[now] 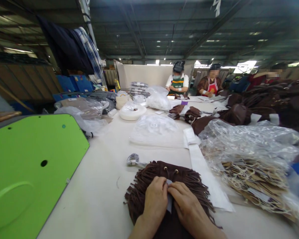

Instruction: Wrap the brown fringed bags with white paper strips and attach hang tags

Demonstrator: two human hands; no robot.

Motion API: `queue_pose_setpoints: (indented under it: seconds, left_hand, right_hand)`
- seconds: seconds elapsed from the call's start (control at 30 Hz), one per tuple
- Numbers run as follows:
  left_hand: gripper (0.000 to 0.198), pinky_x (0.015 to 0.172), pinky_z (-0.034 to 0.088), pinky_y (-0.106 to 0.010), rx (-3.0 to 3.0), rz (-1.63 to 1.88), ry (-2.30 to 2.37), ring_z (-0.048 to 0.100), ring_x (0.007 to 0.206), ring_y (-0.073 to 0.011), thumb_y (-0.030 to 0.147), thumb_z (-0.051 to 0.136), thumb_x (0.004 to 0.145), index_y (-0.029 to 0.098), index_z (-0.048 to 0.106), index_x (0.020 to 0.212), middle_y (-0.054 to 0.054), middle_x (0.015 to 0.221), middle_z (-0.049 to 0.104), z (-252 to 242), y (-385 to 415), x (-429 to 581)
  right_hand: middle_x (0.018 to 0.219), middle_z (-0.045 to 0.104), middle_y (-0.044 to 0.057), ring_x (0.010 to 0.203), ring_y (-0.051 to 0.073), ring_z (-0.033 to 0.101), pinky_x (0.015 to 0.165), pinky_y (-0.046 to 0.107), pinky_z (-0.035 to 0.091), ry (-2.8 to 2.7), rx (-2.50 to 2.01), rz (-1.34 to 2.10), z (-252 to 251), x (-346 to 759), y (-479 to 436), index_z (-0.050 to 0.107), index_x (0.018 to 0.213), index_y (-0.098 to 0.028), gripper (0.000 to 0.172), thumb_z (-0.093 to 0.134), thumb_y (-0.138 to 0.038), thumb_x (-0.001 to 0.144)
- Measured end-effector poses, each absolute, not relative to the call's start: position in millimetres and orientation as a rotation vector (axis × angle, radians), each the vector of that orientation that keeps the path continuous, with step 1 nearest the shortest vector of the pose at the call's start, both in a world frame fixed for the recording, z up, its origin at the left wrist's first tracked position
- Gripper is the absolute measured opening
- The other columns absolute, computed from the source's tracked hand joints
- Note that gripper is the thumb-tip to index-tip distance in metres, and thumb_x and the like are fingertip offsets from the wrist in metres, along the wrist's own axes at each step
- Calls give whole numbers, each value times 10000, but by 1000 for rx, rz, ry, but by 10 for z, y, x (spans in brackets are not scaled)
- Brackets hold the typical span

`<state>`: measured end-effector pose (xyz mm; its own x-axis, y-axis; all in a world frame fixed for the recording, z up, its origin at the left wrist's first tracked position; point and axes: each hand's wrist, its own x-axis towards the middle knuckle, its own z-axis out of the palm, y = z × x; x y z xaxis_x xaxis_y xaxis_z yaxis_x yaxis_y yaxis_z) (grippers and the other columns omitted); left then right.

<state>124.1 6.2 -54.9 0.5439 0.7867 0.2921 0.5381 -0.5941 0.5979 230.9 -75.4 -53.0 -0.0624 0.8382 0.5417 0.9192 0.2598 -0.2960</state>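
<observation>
Fingers (160, 180) of the left hand (154, 196) and right hand (186, 201) pinch a grey strip (169, 201) atop a fringed brown bag (173, 225). Just beyond the grip sit two eyelets (176, 171).

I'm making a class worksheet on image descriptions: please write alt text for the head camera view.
A person's left hand and right hand meet at a grey strip over a dark brown fringed item on a pale table. A green panel is at left; clear plastic and corded tags at right. People appear beyond.
</observation>
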Motion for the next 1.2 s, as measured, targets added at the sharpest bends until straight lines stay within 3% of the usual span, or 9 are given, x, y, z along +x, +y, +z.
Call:
queue_pose_setpoints:
  seconds: [0.07, 0.17, 0.27, 0.4, 0.6, 0.83, 0.97, 1.1, 1.2]
  left_hand:
    - [225, 739, 520, -356, 2433, 731, 1051, 605, 786, -219, 56, 437, 822, 156, 636, 856, -63, 800, 640, -584, 37, 1236]
    - [298, 856, 474, -480, 2573, 742, 969, 561, 972, -296, 37, 425, 804, 108, 603, 1032, -135, 992, 635, -664, 17, 1182]
    - [430, 912, 467, -432, 2795, 814, 708, 525, 1092, -261, 2, 386, 789, 104, 500, 1191, -131, 1162, 590, -771, -8, 1087]
    - [459, 874, 503, -364, 2872, 769, 640, 560, 1055, -214, -25, 348, 777, 86, 467, 1206, -121, 1142, 607, -838, -42, 1016]
    - [379, 925, 474, -373, 2820, 663, 675, 546, 1085, -205, 18, 363, 813, 115, 523, 1142, -116, 1140, 607, -758, -25, 1026]
    - [387, 899, 491, -370, 2921, 780, 626, 537, 1092, -233, 45, 337, 833, 91, 509, 1176, -145, 1175, 581, -677, -223, 788]
    - [385, 913, 465, -420, 3067, 783, 516, 473, 1174, -276, 184, 403, 879, 94, 456, 1249, -149, 1255, 535, -633, -299, 636]
    - [705, 985, 371, -470, 3176, 659, 319, 315, 1297, -324, 507, 412, 861, 30, 287, 1365, -192, 1375, 403, -692, -234, 505]
    - [712, 1051, 267, -442, 3230, 574, 283, 218, 1347, -293, 441, 388, 859, 44, 170, 1409, -161, 1446, 290, -784, -164, 436]
  right_hand:
    - [969, 658, 86, 922, 207, 588, 835, 363, 522, -1890, -1654, -83, -498, 2283, -769, 629, 976, -186, 411, 364, 16, 735]
    - [943, 662, 89, 916, 228, 581, 839, 400, 501, -1852, -1700, -80, -526, 2245, -801, 641, 923, -185, 375, 386, 8, 728]
    - [900, 656, 86, 895, 218, 581, 832, 390, 496, -1797, -1681, -23, -551, 2265, -812, 637, 900, -175, 338, 382, -8, 754]
    - [840, 662, 66, 833, 178, 605, 772, 319, 520, -1674, -1679, 35, -421, 2406, -739, 630, 782, -192, 321, 365, -16, 738]
    - [1264, 564, 116, 1228, 250, 454, 1051, 507, 299, -1887, -1790, 187, -395, 2482, -534, 610, 1148, -162, 397, 420, -100, 805]
    - [1179, 630, 74, 1146, 193, 542, 1009, 425, 403, -1790, -1721, 216, -566, 2676, -537, 642, 1101, -204, 369, 408, -128, 826]
    - [1198, 610, 95, 1158, 199, 527, 988, 422, 433, -1666, -1691, 132, -558, 2715, -754, 630, 1104, -189, 361, 376, -141, 852]
    - [1195, 613, 79, 1170, 226, 515, 974, 441, 434, -1727, -1660, -79, -473, 2521, -1109, 582, 1170, -238, 326, 444, -209, 876]
    - [1248, 581, 85, 1186, 255, 502, 999, 443, 400, -2029, -1613, -252, -466, 2349, -1317, 457, 1310, -213, 476, 515, -311, 848]
